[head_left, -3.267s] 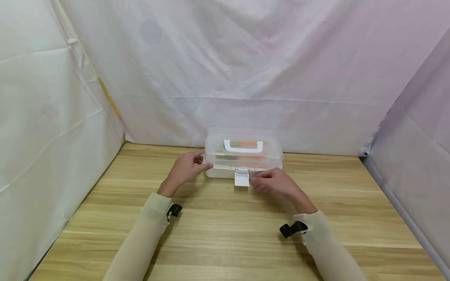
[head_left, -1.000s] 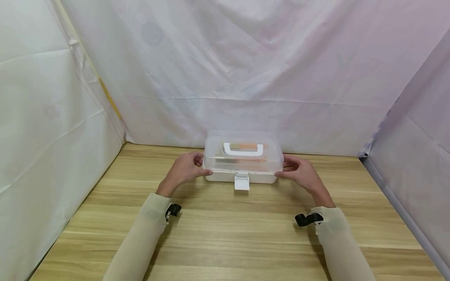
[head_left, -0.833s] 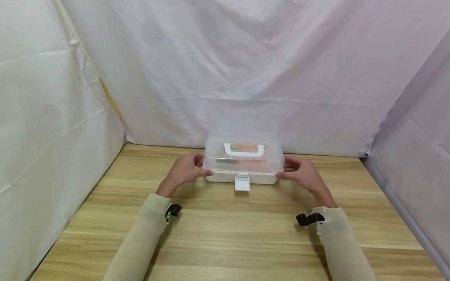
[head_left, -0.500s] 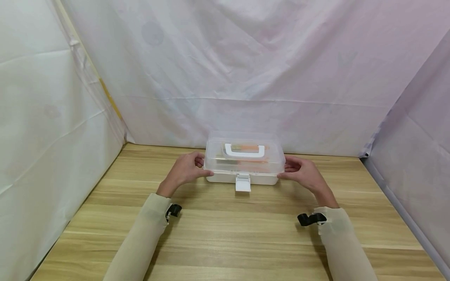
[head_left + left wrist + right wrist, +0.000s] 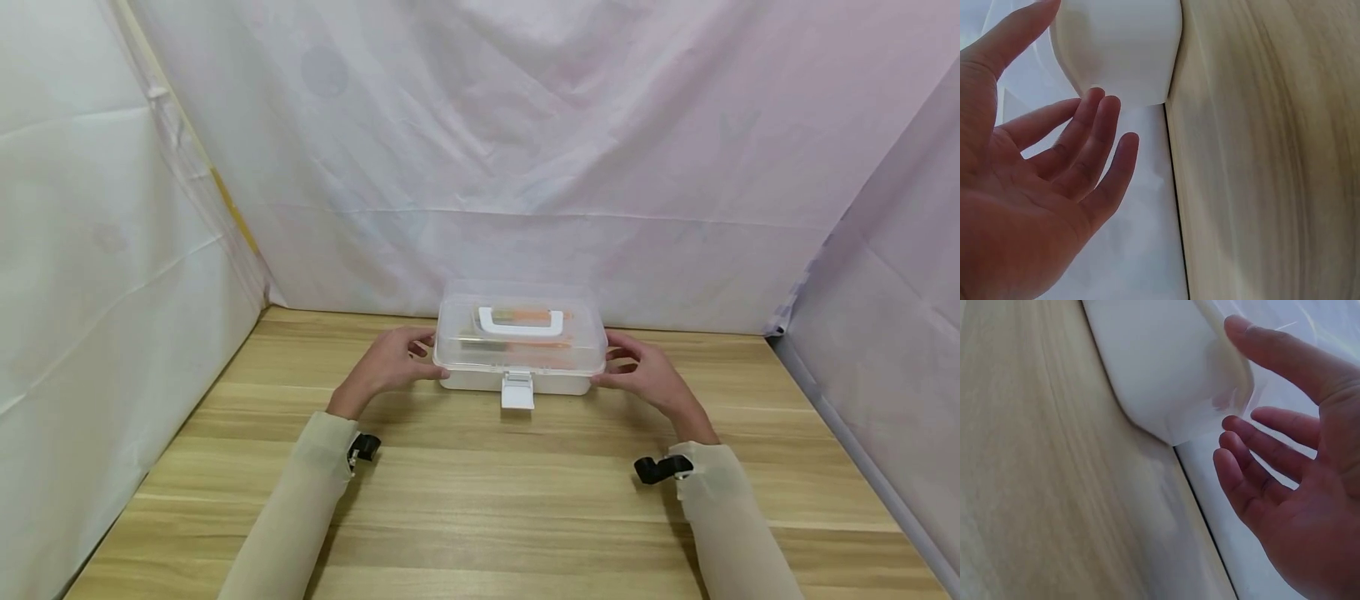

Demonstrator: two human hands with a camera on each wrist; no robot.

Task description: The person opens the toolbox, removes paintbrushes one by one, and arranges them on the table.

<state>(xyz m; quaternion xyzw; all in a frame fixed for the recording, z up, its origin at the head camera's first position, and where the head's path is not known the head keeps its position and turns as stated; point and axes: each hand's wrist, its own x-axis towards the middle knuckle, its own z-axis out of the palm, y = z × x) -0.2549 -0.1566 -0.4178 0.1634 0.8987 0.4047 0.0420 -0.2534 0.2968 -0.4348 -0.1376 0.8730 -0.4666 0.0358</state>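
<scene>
A box (image 5: 517, 354) with a clear lid, white base and white carrying handle (image 5: 521, 331) stands on the table by the back curtain. The lid lies down on the base, and its white front latch (image 5: 517, 392) sticks out forward. Slim orange and greenish things show blurred through the lid. At the box's left end is my left hand (image 5: 393, 360), fingers relaxed and spread, thumb tip close to the front corner. My right hand (image 5: 647, 372) mirrors it at the right end. Both wrist views show loosely bent fingers beside the box's end walls, not wrapped around it.
The wood-grain table (image 5: 495, 500) stretches from the box toward the person. A pale curtain (image 5: 480, 167) rises right behind the box, with more pale sheets on the left (image 5: 90, 250) and right (image 5: 885, 292). A small black camera sits on each wrist.
Earlier, my right hand was beside the latch; it has moved to the box's right end. The box has shifted slightly toward the person. Most recently my left hand has eased slightly leftward off the corner.
</scene>
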